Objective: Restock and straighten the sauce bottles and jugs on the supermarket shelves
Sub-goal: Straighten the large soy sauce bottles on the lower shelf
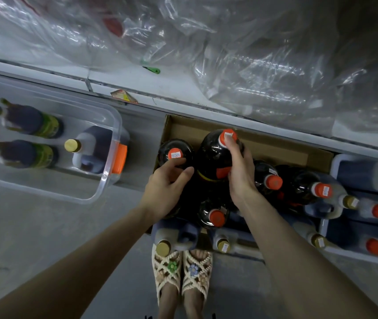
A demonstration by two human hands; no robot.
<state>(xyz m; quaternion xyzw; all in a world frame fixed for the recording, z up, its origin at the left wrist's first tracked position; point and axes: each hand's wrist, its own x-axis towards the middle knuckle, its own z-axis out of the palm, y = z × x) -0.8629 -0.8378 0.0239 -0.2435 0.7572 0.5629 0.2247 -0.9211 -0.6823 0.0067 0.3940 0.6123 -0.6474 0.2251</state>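
I'm working in the cardboard box on the floor, picking stock. The big dark bottle is standing in it, my right hand gripping its neck. Next, I judge, it needs lifting straight out. My left hand is resting loose-fingered on a smaller bottle.

Dark bottles: orange caps. Bin: clear, orange latch. Sandals: cream weave, flower pattern.

Dim grey concrete floor, crumpled plastic sheeting above.
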